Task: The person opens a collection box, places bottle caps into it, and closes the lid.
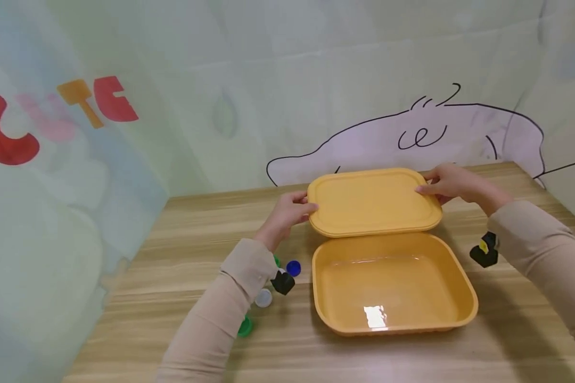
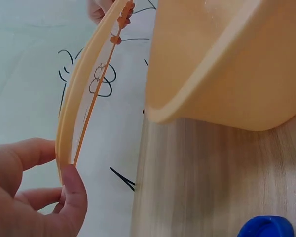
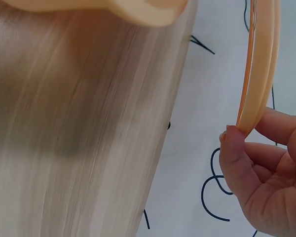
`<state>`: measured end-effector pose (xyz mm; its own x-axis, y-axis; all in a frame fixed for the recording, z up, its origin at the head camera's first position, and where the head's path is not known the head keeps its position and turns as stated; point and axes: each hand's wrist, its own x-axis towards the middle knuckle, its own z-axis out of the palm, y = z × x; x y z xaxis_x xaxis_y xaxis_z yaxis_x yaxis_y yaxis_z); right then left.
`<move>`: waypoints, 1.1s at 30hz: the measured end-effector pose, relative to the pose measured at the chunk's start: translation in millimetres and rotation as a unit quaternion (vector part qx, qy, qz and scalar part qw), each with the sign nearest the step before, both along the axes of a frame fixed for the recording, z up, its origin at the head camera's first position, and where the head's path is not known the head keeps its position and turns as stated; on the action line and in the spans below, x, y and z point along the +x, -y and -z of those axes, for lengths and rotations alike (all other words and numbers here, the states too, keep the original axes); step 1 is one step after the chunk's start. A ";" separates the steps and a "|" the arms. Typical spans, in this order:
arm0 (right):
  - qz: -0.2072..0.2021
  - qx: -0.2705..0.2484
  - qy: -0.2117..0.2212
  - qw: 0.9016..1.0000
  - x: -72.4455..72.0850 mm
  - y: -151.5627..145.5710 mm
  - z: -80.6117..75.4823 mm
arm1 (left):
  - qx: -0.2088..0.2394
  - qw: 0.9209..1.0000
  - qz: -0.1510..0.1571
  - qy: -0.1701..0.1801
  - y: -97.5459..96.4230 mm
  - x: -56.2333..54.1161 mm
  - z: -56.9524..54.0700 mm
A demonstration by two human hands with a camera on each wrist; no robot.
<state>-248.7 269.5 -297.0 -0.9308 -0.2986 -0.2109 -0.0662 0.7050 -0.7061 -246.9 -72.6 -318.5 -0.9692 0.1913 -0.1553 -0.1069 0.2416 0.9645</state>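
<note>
Pinching opposite ends of the yellow lid (image 1: 374, 202), the left hand (image 1: 289, 213) and right hand (image 1: 450, 183) hold it just beyond the yellow tub (image 1: 393, 287), its height hard to judge. If either grip slips, that end could drop and knock the tub.

wrist views crop box (image 2: 227, 64), green caps (image 1: 246, 327) overlapped

You hold the yellow lid (image 1: 374, 202), rectangular with rounded corners, by its short ends in your left hand (image 1: 289, 213) and right hand (image 1: 452, 183). Its broad face is toward you; it is raised near, but clear of, the far rim of the matching container (image 1: 393, 287). The open container sits upright on the tabletop (image 1: 196, 239).
</note>
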 end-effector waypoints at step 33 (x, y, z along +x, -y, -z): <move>-0.019 -0.012 0.018 1.000 -20.2 -0.4 66.4 | -0.093 0.994 0.056 0.011 -5.6 -13.4 57.9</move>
